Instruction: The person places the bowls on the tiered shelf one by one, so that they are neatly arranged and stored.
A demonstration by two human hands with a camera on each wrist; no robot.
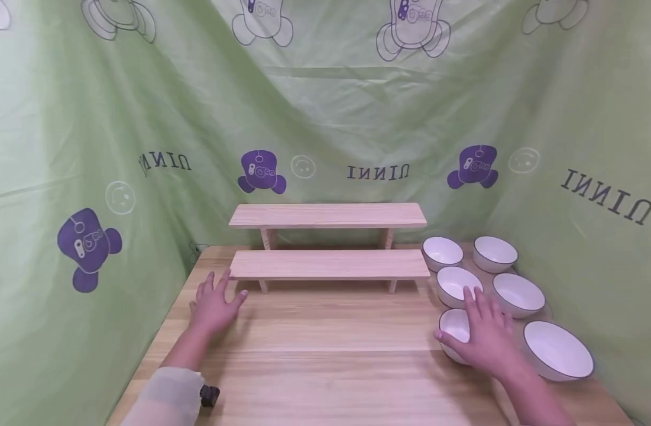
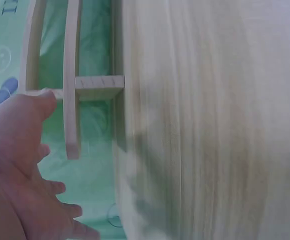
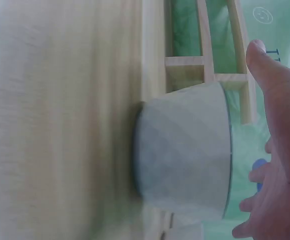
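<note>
My left hand [image 1: 213, 309], fingers spread, is beside the left end of the lower wooden shelf [image 1: 330, 264] and holds nothing. In the left wrist view its thumb stands out toward the shelf ends. On the right, my right hand [image 1: 487, 340] hovers with spread fingers over the white bowls, grasping none. It partly covers the nearest bowl of the inner column [image 1: 453, 326], and its fingertips overlap the middle bowl [image 1: 455, 283] behind. The right wrist view shows one bowl's pale outer side [image 3: 185, 150] close under the palm.
Several dark-rimmed white bowls stand in two columns along the table's right side, including a front outer bowl [image 1: 559, 352]. A higher wooden shelf [image 1: 327, 215] rises behind the lower one. Green printed cloth [image 1: 325, 112] surrounds the wooden table [image 1: 325, 337] at the back and sides.
</note>
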